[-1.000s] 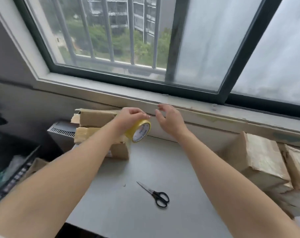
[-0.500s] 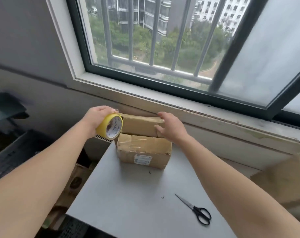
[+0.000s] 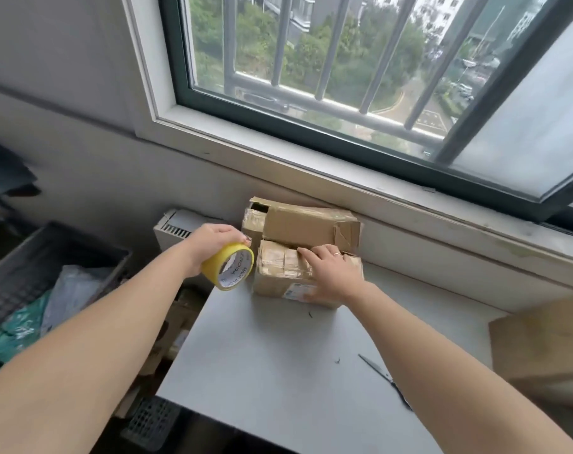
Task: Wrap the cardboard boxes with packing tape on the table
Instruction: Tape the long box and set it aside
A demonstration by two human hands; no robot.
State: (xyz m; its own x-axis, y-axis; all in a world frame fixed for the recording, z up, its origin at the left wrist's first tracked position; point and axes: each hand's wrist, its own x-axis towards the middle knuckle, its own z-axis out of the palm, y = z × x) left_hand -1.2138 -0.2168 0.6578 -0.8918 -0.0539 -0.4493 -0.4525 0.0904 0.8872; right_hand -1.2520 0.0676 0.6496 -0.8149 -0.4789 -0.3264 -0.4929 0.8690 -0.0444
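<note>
While the left hand (image 3: 213, 245) curls its fingers round a yellow roll of packing tape (image 3: 230, 269) and holds it off the surface, the right hand (image 3: 331, 273) lies flat, fingers straight, on a small brown cardboard box (image 3: 278, 280).

This box sits between the two hands, just right of the roll, at the far end of the grey table (image 3: 262, 371). Glossy bands of clear tape already cross its top under and beside the right fingertips. Whether a strand runs from roll to box cannot be told.

Touching it, just beyond the right fingertips, stands a longer brown cardboard box (image 3: 305, 224). It has tape on its left end, a gap at its top left corner and a torn flap at its right end.

By these signs the wrapping appears begun but unfinished. The front box probably needs more bands, and the rear box needs closing.

Nearer the person than the right hand, dark metal scissors (image 3: 383, 376) lie on the table, partly hidden by the forearm. A large brown carton (image 3: 541, 348) rests well to that hand's right, with no tape discernible on it.

Left of the left forearm and lower, a dark slatted plastic crate (image 3: 82, 239) holds a grey plastic bag (image 3: 75, 290) and a green plastic bag (image 3: 19, 326).
</note>
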